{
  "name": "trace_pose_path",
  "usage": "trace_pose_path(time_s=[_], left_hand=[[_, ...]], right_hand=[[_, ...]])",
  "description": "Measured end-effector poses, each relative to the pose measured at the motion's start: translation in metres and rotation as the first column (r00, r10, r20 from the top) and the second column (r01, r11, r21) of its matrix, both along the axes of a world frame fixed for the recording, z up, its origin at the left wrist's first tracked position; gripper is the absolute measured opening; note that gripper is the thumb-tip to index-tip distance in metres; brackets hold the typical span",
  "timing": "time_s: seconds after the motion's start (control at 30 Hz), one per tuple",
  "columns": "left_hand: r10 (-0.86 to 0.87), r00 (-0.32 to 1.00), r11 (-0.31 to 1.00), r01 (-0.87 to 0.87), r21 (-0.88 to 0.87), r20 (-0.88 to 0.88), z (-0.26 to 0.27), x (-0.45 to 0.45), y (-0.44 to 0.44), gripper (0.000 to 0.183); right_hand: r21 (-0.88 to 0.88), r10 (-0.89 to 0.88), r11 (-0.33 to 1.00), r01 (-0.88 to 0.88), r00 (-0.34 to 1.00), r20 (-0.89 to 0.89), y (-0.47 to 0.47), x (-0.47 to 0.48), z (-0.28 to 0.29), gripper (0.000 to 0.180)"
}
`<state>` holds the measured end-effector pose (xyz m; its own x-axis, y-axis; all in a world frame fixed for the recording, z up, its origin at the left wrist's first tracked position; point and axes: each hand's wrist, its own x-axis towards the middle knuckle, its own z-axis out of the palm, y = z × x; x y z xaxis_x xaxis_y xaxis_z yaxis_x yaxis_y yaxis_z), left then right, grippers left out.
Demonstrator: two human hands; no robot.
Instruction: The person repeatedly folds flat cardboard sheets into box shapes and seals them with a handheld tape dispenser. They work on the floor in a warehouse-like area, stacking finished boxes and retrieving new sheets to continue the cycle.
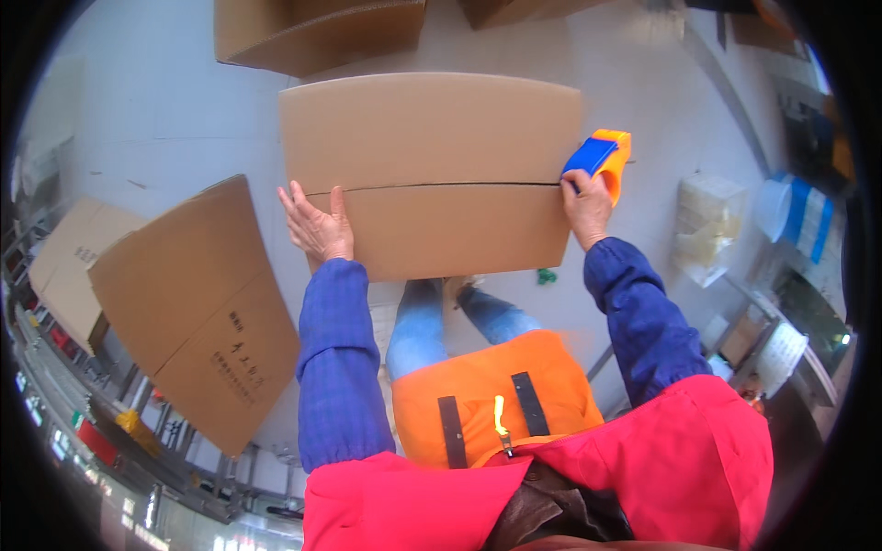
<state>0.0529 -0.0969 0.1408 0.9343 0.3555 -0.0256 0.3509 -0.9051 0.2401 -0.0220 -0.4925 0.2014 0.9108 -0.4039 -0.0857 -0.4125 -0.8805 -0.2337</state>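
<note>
Before me is a cardboard box point(434, 131), its two top flaps meeting along a narrow dark seam. My left hand point(318, 224) rests against the box's left end, fingers spread and thumb lying on the top near the seam. In my right hand point(588, 206) is a blue and orange tape dispenser point(601, 160), held at the right end of the seam. The dispenser's lower part is partly covered by my fingers. I cannot make out any tape on the seam.
Flat cardboard with printing point(200, 310) leans at the left, a second cardboard piece point(83, 262) behind it. An open cardboard box point(324, 34) stands beyond mine. On the right are a clear-wrapped block point(710, 224) and a blue and white roll point(803, 217). A green scrap point(546, 276) lies on the floor.
</note>
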Motion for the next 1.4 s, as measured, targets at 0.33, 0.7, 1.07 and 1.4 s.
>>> trace_pose_path(time_s=[0.33, 0.7, 1.07, 1.4], left_hand=[[0.035, 0.999, 0.999, -0.035, 0.040, 0.012, -0.002, -0.004, -0.020, 0.076], [0.032, 0.997, 0.999, -0.032, 0.001, 0.073, -0.008, -0.005, -0.031, 0.075], [0.156, 0.976, 0.988, -0.151, -0.041, 0.155, 0.003, 0.014, -0.041, 0.069], [0.220, 0.914, 0.900, -0.055, -0.432, 0.340, 0.039, 0.004, -0.025, 0.049]], right_hand=[[0.233, 0.131, 0.968, -0.089, 0.977, -0.170, 0.015, 0.018, 0.111, 0.087], [0.164, 0.171, 0.976, -0.140, 0.967, -0.191, 0.036, 0.101, 0.161, 0.090], [0.496, 0.703, 0.694, -0.522, 0.640, -0.311, 0.083, 0.210, 0.134, 0.090], [0.753, 0.808, 0.568, -0.333, 0.401, -0.432, 0.132, 0.197, 0.158, 0.084]])
